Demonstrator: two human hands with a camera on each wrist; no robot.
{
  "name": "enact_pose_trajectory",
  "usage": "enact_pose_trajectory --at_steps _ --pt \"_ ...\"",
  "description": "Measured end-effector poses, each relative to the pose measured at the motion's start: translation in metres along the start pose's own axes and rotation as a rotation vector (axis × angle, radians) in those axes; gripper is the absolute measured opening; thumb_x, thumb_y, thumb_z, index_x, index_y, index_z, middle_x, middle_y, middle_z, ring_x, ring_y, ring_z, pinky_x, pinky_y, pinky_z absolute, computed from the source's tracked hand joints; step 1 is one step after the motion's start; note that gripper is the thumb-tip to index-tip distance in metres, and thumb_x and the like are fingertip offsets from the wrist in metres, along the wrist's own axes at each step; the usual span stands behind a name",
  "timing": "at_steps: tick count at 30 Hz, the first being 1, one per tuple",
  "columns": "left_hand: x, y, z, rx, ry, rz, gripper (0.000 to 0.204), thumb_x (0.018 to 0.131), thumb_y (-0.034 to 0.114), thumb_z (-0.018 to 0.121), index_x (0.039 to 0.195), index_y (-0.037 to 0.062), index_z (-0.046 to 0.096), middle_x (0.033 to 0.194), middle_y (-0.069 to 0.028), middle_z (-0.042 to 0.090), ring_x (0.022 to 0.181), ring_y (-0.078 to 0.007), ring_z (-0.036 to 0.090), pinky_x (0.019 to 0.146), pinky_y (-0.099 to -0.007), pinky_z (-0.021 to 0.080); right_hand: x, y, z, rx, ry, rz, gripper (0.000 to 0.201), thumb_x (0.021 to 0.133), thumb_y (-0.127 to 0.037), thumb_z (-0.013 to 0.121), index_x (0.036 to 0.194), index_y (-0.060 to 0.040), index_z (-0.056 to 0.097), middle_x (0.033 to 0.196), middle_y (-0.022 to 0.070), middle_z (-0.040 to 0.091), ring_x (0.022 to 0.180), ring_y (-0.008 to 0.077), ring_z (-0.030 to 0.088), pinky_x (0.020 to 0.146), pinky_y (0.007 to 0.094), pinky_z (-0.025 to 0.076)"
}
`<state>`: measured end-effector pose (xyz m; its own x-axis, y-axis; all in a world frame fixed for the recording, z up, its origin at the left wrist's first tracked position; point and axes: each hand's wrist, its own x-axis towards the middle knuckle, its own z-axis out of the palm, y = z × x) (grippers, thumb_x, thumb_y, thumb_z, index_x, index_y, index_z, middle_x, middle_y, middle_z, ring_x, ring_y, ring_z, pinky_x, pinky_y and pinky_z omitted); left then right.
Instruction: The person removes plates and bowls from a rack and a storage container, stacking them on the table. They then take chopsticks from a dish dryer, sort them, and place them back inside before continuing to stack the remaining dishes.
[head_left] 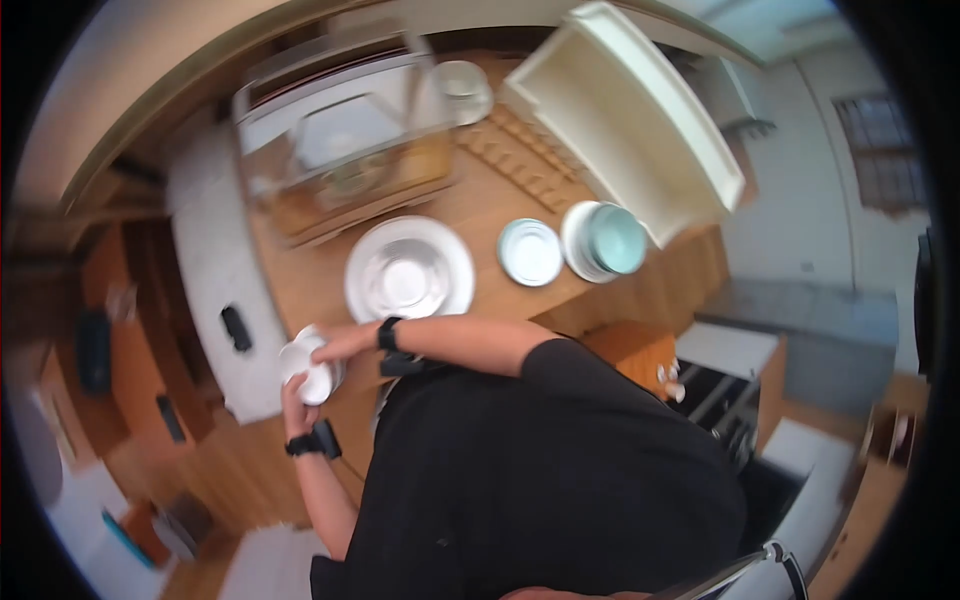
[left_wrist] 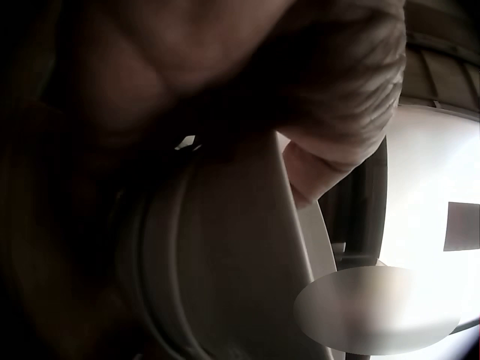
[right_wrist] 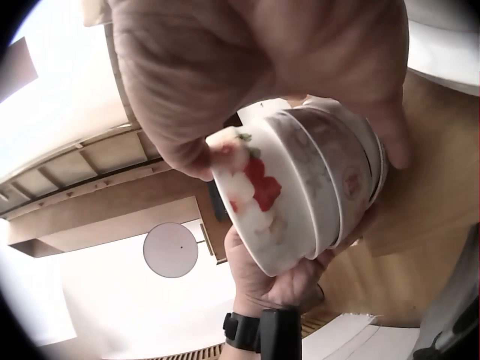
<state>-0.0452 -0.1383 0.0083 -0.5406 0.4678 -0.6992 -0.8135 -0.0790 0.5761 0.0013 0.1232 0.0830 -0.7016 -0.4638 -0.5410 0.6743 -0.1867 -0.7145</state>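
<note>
A stack of small white bowls [right_wrist: 262, 202] is held between both hands, tilted on its side. Red flowers decorate the outermost bowl in the right wrist view. My right hand [head_left: 345, 345] spans the stack from above, one fingertip at the outer bowl's rim and another finger down the far end. From below, my left hand [head_left: 293, 405] grips the same stack, its fingers along the bowls' sides [right_wrist: 281, 281]. In the dark left wrist view, a finger [left_wrist: 307, 176] curls over a bowl's rim. Overlapping bowls [head_left: 315, 382] show in the head view, just past the table's front corner.
On the wooden table [head_left: 480, 215] stand a wide white plate [head_left: 358, 270] with a bowl on it, pale plates [head_left: 530, 252] and a teal bowl [head_left: 618, 240] on plates. Behind are a clear-sided case [head_left: 345, 130], a wooden rack [head_left: 520, 165] and a cream bin [head_left: 660, 75]. A white surface [head_left: 215, 230] adjoins.
</note>
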Motion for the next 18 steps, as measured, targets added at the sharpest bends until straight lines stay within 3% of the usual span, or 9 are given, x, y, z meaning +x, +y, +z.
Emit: enact_pose_trajectory --at_steps 2,4,9,12,15,18 --pt "0.001 0.004 0.009 -0.04 0.054 -0.037 0.043 0.082 0.005 0.057 0.123 -0.0068 0.054 0.114 -0.0148 0.066 0.104 -0.0288 0.067 0.094 -0.0395 0.054 0.054 0.043 -0.002 -0.428 0.298 -0.177 0.08 0.077 -0.032 0.071 0.138 0.0091 0.039 0.13 0.0261 0.055 0.117 0.0368 0.058 0.098 0.0395 0.05" --pt "-0.002 0.008 0.026 0.032 0.043 0.005 0.049 0.08 0.003 0.054 0.128 -0.0062 0.05 0.116 -0.0156 0.064 0.104 -0.029 0.066 0.093 -0.039 0.054 0.033 0.033 0.002 -0.263 0.319 -0.198 0.083 0.071 -0.027 0.073 0.136 0.0107 0.039 0.127 0.0292 0.057 0.112 0.0394 0.061 0.093 0.0383 0.053" --pt "-0.021 0.037 0.06 0.326 -0.006 0.025 0.055 0.078 0.004 0.055 0.132 -0.0063 0.047 0.12 -0.0165 0.061 0.107 -0.028 0.064 0.092 -0.0388 0.054 -0.02 0.006 0.0 -0.401 0.386 -0.258 0.078 0.071 -0.021 0.069 0.136 0.0104 0.039 0.124 0.0318 0.058 0.112 0.0385 0.062 0.091 0.0388 0.053" --pt "-0.053 0.061 0.141 0.353 -0.079 0.119 0.058 0.077 0.006 0.056 0.134 -0.006 0.046 0.119 -0.0162 0.061 0.106 -0.0274 0.064 0.091 -0.0373 0.053 -0.102 -0.034 -0.001 -0.371 0.395 -0.245 0.078 0.074 -0.023 0.066 0.138 0.0106 0.036 0.123 0.0346 0.055 0.11 0.044 0.06 0.093 0.0421 0.051" --pt "-0.054 0.068 0.192 0.472 -0.183 0.088 0.061 0.078 0.007 0.057 0.136 -0.0048 0.044 0.124 -0.0157 0.059 0.109 -0.0264 0.062 0.093 -0.0359 0.052 -0.18 -0.052 -0.008 -0.356 0.507 -0.272 0.079 0.077 -0.023 0.062 0.142 0.0109 0.031 0.123 0.0365 0.051 0.108 0.0472 0.06 0.092 0.0435 0.051" --pt "-0.047 0.054 0.269 0.566 -0.377 0.121 0.065 0.078 0.009 0.057 0.139 -0.0043 0.041 0.127 -0.0146 0.058 0.112 -0.0245 0.061 0.095 -0.0345 0.049 -0.204 -0.007 -0.047 -0.417 0.709 -0.409 0.075 0.079 -0.022 0.059 0.141 0.0113 0.032 0.123 0.0355 0.054 0.108 0.0446 0.06 0.092 0.0438 0.051"
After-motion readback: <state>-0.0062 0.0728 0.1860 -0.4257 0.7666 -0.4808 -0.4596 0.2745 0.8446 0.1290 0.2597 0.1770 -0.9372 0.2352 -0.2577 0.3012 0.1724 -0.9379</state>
